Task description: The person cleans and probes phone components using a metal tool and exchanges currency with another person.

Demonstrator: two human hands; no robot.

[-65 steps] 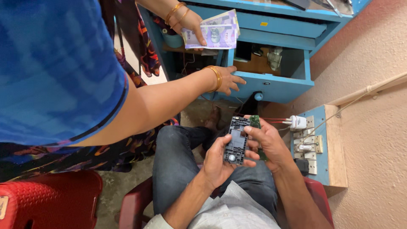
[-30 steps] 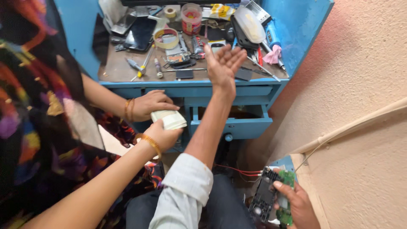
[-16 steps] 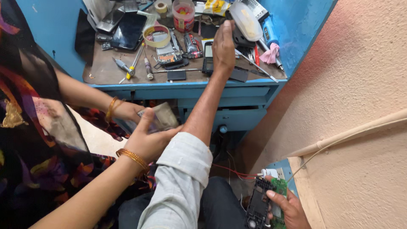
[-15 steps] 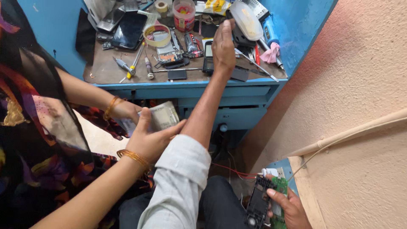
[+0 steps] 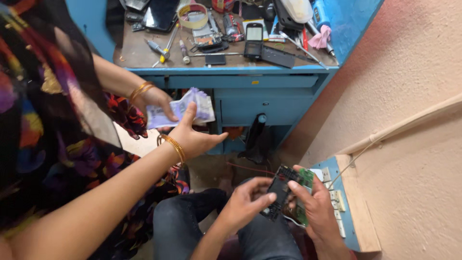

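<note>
A cluttered blue desk [image 5: 240,72] stands ahead. Your left hand [image 5: 245,204] and right hand [image 5: 315,204] together grip a circuit board [image 5: 284,192]; another person beside you holds banknotes [image 5: 180,110].

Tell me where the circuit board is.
Low in the head view, right of centre: the circuit board is held between the left hand and right hand.

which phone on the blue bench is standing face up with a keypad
The small black keypad phone at the bench's middle; the one at the back left is a bare dark slab.

Circuit board [image 5: 302,190] seemingly half hidden by fingers [image 5: 301,192]
</note>
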